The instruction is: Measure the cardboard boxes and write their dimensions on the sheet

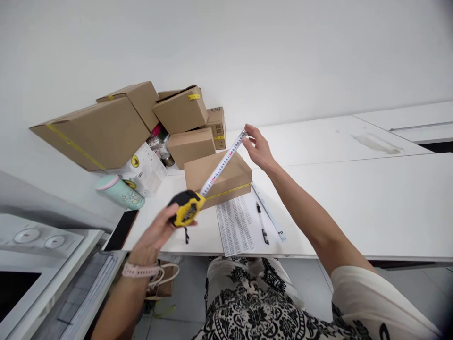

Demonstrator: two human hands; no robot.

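My left hand [161, 231] is closed round a yellow and black tape measure [188, 210]. From its case the white blade [223, 163] runs up and to the right, above a closed cardboard box [226, 182] with a yellow strip along its side. At the blade's far end, the fingers of my right hand [257, 145] pinch the tip. Under the box's near edge lies a printed sheet [235, 226] covered in rows of small text. A black and clear pen [262, 222] rests on the paper, beside a ruler-like strip [271, 212].
Cardboard boxes [102, 132] are stacked at the back left against the wall. Near them are a mint tumbler [122, 191] lying tilted, a white avocado-print carton [145, 170] and a dark phone-like slab [122, 230]. A white appliance [38, 241] stands left of the white table [354, 203].
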